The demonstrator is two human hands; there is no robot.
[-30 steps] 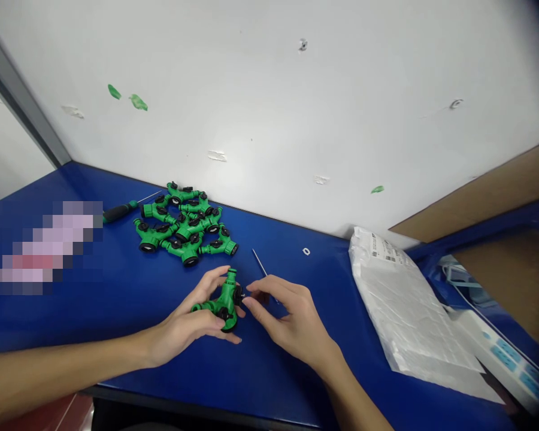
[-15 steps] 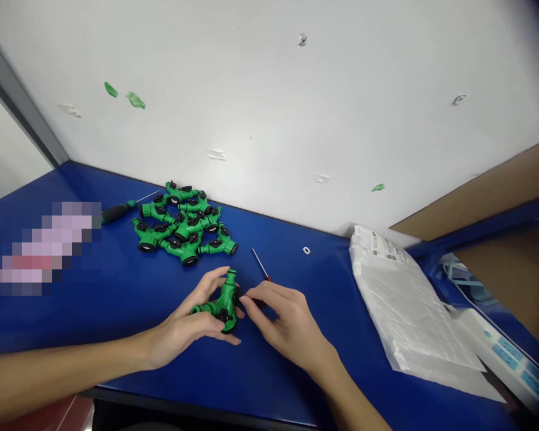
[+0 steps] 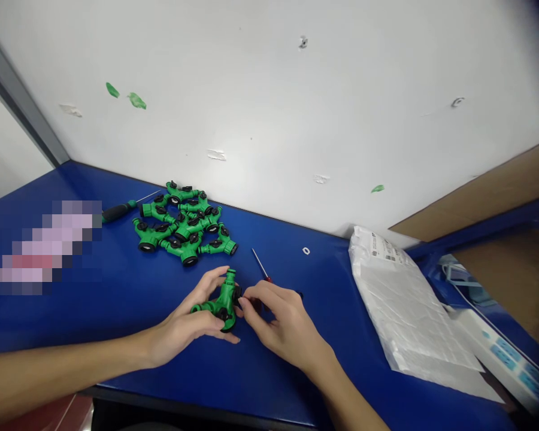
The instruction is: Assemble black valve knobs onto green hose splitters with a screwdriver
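Observation:
My left hand [image 3: 186, 326] is wrapped round a green Y-shaped connector [image 3: 224, 302] with black valve knobs, above the front part of the blue table. From the right, my right hand [image 3: 281, 314] pinches at the black knob on the connector's right side, thumb and forefinger together. Behind my right hand lies a thin screwdriver [image 3: 261, 265] with a red collar, its handle mostly hidden. Several more green connectors [image 3: 188, 224] with black knobs are heaped beyond my left hand.
The blue table [image 3: 260, 371] meets a white wall. A green-black screwdriver [image 3: 119, 211] lies at the left, near a blurred-out patch. A white washer [image 3: 306, 251], white plastic package [image 3: 408, 305] and power strip [image 3: 498, 347] are on the right.
My right hand has shifted very slightly left and turned a little at the knob. My left hand holds the connector in nearly the same place.

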